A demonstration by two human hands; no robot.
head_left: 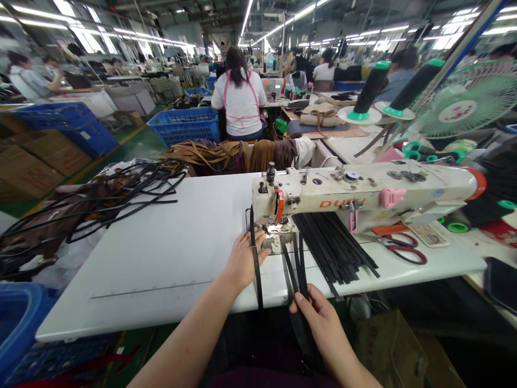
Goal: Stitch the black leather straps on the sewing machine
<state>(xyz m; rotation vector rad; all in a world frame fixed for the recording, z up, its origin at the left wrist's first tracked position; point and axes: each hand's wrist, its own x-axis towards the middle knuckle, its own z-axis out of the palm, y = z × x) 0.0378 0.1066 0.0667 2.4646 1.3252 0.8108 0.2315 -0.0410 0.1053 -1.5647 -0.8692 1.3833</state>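
Observation:
My left hand (244, 258) lies flat on the bed beside the needle area of the sewing machine (311, 196), its fingers stretched out and thumb apart. A long thin black strap (257, 275) runs down across its fingers and over the table's front edge. My right hand (319, 312) is closed on black straps (301, 269), pinching them near the front edge; their upper ends lie by the presser foot and their lower ends hang down. A fanned pile of black strips (335, 248) lies under the machine arm. The fingertips of my left hand are partly hidden near the foot.
Red-handled scissors (404, 250) lie right of the strips. Pink thread snips (353, 216) hang on the machine. Black cords (137, 199) drape over the table's left side. Thread cones (369, 91) and a green fan (460, 108) stand at right. A person (240, 97) sits ahead.

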